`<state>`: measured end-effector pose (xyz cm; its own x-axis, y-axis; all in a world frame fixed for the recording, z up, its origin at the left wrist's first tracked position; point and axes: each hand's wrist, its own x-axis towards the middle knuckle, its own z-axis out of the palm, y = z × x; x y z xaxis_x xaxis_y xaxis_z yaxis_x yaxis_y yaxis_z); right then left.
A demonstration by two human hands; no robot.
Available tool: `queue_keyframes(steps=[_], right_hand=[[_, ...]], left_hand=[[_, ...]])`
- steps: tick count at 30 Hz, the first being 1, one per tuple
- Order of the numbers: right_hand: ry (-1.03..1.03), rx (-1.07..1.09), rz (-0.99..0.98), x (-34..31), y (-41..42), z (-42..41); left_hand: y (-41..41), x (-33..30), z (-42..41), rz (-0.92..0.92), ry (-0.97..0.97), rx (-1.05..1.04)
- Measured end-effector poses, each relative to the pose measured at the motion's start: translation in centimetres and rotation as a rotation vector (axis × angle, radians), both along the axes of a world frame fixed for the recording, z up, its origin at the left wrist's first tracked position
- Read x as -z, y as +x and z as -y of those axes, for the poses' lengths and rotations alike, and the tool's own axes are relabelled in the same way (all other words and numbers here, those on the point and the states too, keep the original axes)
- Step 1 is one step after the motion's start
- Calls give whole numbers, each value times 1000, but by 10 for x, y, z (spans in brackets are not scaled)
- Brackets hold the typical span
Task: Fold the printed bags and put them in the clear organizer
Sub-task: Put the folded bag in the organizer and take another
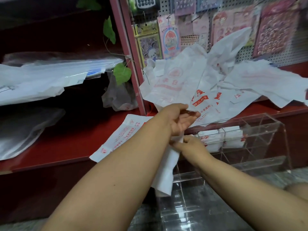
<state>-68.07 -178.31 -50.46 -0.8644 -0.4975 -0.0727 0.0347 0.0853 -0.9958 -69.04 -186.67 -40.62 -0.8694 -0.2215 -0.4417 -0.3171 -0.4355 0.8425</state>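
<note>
While the right hand (191, 145) pinches the top of a narrow folded bag (165, 172), the left hand (181, 120) hovers just above it, palm up and fingers loosely spread, holding nothing. That bag hangs down in front of the organizer's (266, 130) left end, not yet inside.

Judging by how it droops, the bag is thin plastic film: very light, limp and likely slick, so a fold will spring open unless it is kept pinched. The best hold looks to be across the folded top edge, thumb against fingers, with the other hand flattening the strip along its length.

Counting: one bag in hand; one flat bag (120, 137) lying left of the organizer; a loose heap (200, 84) behind the organizer, where the sheets overlap too much for a sure count, perhaps four or five; and inside the organizer a few folded bags (221, 137) stacked in its upper compartment, at least two, though I cannot tell exactly. One organizer, with several compartments.
</note>
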Motion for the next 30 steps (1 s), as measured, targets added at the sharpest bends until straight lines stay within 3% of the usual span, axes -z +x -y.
queue_keyframes(steps=[3, 5, 9, 11, 13, 15, 18, 20, 24, 27, 30], right_hand=[[-28, 149, 58, 1, -7, -4], [-83, 197, 166, 0, -14, -7], [-96, 239, 245, -4, -29, -22], [-62, 244, 258, -5, -35, -30], [-9, 234, 276, -6, -40, -38], [50, 202, 303, -6, -43, -44], [131, 160, 295, -7, -43, -54], [160, 156, 292, -8, -44, -60], [248, 246, 79, -7, -44, -66], [177, 339, -82, -16, -37, -73], [95, 237, -174, -26, -34, -78]], left_hand=[[7, -4, 3, -20, -29, 20], [18, -6, 21, -15, -197, -61], [52, 10, 97, 170, -1010, -304], [80, 26, 124, 377, -1227, -288], [107, 48, 138, 539, -1169, -242], [125, 64, 142, 577, -1017, -159], [132, 70, 131, 369, -745, -158], [132, 74, 124, 244, -665, -185], [137, 74, 115, 76, -608, -201], [143, 66, 112, -42, -642, -224], [148, 62, 114, -108, -668, -255]])
